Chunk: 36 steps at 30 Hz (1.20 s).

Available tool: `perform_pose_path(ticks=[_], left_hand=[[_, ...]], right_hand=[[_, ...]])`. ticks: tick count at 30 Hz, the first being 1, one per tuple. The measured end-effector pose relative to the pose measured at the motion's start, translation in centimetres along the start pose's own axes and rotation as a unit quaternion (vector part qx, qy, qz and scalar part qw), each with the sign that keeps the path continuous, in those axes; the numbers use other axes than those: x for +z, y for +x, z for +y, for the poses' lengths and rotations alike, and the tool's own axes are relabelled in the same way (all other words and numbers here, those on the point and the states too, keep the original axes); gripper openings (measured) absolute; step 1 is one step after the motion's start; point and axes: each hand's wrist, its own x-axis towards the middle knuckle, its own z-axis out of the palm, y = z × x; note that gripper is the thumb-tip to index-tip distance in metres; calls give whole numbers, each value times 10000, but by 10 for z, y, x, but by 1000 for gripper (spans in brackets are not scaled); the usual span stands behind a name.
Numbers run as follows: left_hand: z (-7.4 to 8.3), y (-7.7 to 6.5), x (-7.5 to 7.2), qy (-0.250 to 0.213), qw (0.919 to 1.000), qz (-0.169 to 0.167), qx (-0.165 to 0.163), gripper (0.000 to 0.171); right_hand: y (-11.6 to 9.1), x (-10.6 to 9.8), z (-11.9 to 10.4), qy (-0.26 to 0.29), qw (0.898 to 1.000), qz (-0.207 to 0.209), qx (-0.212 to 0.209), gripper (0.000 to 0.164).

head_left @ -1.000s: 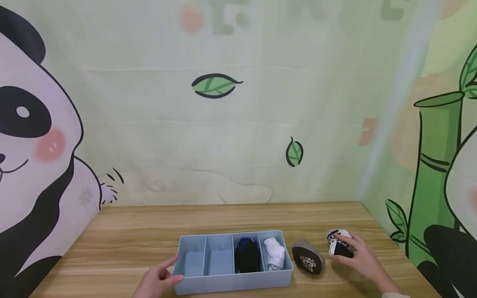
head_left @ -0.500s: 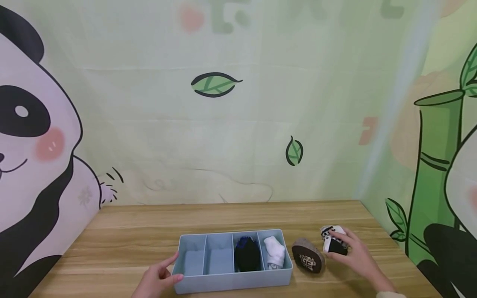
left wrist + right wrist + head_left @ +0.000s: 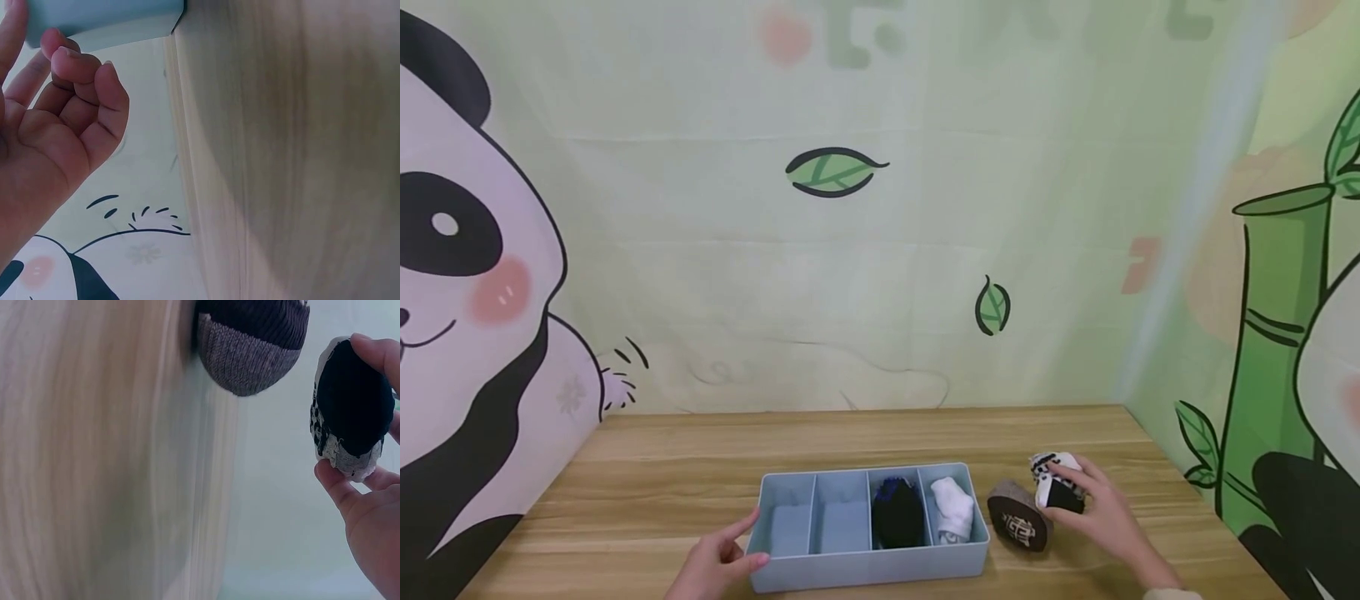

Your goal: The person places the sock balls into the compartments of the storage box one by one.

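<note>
My right hand (image 3: pixel 1101 512) pinches a rolled-up pair of white and black socks (image 3: pixel 1056 485) between thumb and fingers. In the right wrist view those socks (image 3: pixel 353 400) are raised off the table, their black part facing the camera. My left hand (image 3: pixel 711 557) grips the left end of a blue-grey divided box (image 3: pixel 865 571), thumb at its front corner and index finger along the side. Its other fingers curl beneath the box edge (image 3: pixel 112 19) in the left wrist view. Between box and right hand lies a rolled brown-grey pair of socks (image 3: pixel 1021 517) with a pale pattern.
Black rolled socks (image 3: pixel 898 515) with some blue fill the box's third compartment from the left; white socks (image 3: pixel 952 510) lie in the rightmost one. The wooden table (image 3: pixel 700 450) runs back to a wall cloth (image 3: pixel 715 292) printed with pandas and leaves.
My right hand has carried the white and black socks leftward, to just behind the brown-grey pair. The left hand and the box have stayed in place.
</note>
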Motion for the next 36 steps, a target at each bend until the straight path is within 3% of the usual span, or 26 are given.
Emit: perform_pose_path(ticks=[12,19,26,36], left_hand=[[1,1,0,67,9998,49,-177,71],[2,-1,-1,40,10000,-16,-10,71],[3,0,0,76,9998,32,-164,72],[0,-1,0,9,10000,35,-42,73]], right_hand=[[4,6,-9,146,9999,42,-48,54],[5,12,-12,318,9995,50,-58,55],[7,18,-17,483,9988,25,-40,56],[9,26,-24,471,9988,139,-44,56]])
